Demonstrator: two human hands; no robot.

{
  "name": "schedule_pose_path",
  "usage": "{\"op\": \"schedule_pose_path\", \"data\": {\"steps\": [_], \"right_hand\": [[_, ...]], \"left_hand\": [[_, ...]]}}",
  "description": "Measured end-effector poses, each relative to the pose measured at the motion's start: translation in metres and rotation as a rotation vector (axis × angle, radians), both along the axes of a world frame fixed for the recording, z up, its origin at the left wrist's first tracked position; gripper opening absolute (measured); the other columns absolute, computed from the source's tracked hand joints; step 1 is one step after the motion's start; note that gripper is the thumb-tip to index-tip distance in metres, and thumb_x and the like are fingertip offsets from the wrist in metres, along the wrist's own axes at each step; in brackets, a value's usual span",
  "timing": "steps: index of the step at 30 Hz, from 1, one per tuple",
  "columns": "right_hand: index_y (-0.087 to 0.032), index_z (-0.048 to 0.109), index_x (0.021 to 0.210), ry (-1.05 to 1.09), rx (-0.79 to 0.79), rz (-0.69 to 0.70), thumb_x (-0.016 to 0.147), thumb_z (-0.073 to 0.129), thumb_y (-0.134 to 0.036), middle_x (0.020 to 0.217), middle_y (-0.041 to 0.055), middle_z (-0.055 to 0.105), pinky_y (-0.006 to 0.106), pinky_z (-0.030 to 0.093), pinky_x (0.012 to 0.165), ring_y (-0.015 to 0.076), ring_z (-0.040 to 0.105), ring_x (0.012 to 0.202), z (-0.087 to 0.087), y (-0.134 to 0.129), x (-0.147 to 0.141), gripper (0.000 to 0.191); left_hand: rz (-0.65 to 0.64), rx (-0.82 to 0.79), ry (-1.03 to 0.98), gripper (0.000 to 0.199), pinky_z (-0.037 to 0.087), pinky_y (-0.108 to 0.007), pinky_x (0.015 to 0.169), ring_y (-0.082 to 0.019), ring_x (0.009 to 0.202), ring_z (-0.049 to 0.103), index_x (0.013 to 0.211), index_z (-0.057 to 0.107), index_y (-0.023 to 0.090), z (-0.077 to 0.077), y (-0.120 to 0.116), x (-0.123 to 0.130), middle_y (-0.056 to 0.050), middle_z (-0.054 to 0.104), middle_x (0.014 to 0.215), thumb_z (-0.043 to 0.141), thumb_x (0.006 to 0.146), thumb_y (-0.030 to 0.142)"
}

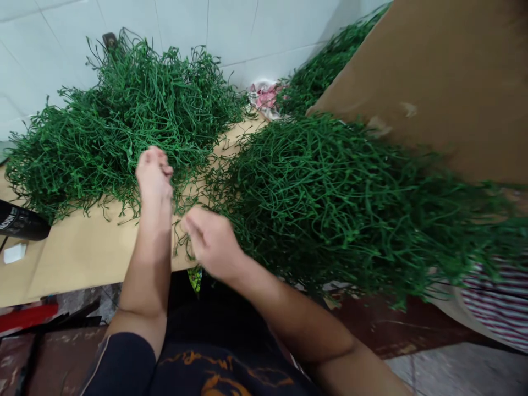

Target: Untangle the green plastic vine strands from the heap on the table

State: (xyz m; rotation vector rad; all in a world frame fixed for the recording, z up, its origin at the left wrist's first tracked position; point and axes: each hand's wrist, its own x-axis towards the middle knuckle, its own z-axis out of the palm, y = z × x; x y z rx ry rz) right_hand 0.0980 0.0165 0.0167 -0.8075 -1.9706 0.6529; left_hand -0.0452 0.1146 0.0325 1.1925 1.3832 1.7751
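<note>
Two big heaps of thin green plastic-looking stems lie on a cardboard-covered table. My left hand [154, 171] is at the front edge of the left heap [152, 110], its fingers curled together; whatever they may hold is too small to make out. Lower and to the right, my right hand [212, 239] is closed beside the left edge of the right heap [322, 192], slightly blurred. Loose stems are scattered on the cardboard [91, 247] between the heaps, near both hands.
A black bottle [22, 221] lies at the left edge near a small white piece [15, 253]. A large cardboard sheet [445, 93] leans over the right heap. Behind are a pink and white cloth [267, 98] and a tiled wall. A striped fabric [499, 302] shows at lower right.
</note>
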Motion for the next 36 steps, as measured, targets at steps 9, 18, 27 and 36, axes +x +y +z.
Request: {"op": "schedule_pose_path", "data": {"steps": [9, 18, 27, 36], "right_hand": [[-0.016, 0.064, 0.084, -0.219, 0.217, -0.634, 0.086, 0.045, -0.037, 0.075, 0.0089, 0.059, 0.037, 0.041, 0.073, 0.0212, 0.055, 0.079, 0.017, 0.056, 0.099, 0.028], [-0.012, 0.067, 0.094, -0.299, 0.418, -0.607, 0.087, 0.044, -0.039, 0.096, 0.013, 0.066, 0.043, 0.042, 0.088, 0.0251, 0.056, 0.096, 0.021, 0.061, 0.093, 0.036], [-0.016, 0.064, 0.096, -0.3, 0.321, -0.558, 0.086, 0.045, -0.043, 0.093, 0.0132, 0.061, 0.047, 0.041, 0.085, 0.0276, 0.052, 0.095, 0.016, 0.112, 0.077, 0.035], [-0.006, 0.058, 0.114, -0.543, 0.174, -0.327, 0.078, 0.061, -0.045, 0.115, 0.0197, 0.054, 0.046, 0.041, 0.088, 0.0333, 0.046, 0.111, 0.04, 0.128, -0.043, 0.054]], "left_hand": [[-0.12, -0.02, -0.373, 0.029, 0.033, -0.014, 0.039, -0.001, 0.041, 0.038, 0.065, 0.05, 0.018, 0.022, -0.041, -0.006, 0.007, 0.042, 0.051, 0.064, 0.077, 0.04], [-0.262, -0.028, -0.286, 0.027, 0.029, -0.014, 0.041, -0.001, 0.041, 0.033, 0.065, 0.052, 0.016, 0.014, -0.059, 0.001, 0.008, 0.039, 0.049, 0.067, 0.074, 0.035], [-0.788, -0.863, 0.69, 0.021, 0.04, -0.019, 0.059, -0.009, 0.06, 0.051, 0.072, 0.066, 0.014, -0.004, -0.163, -0.076, 0.0, 0.061, 0.063, 0.058, 0.075, 0.034], [-0.663, -1.085, 0.807, 0.026, 0.046, -0.023, 0.068, -0.015, 0.071, 0.061, 0.073, 0.068, 0.015, -0.028, -0.227, -0.115, -0.004, 0.067, 0.074, 0.054, 0.076, 0.036]]}}
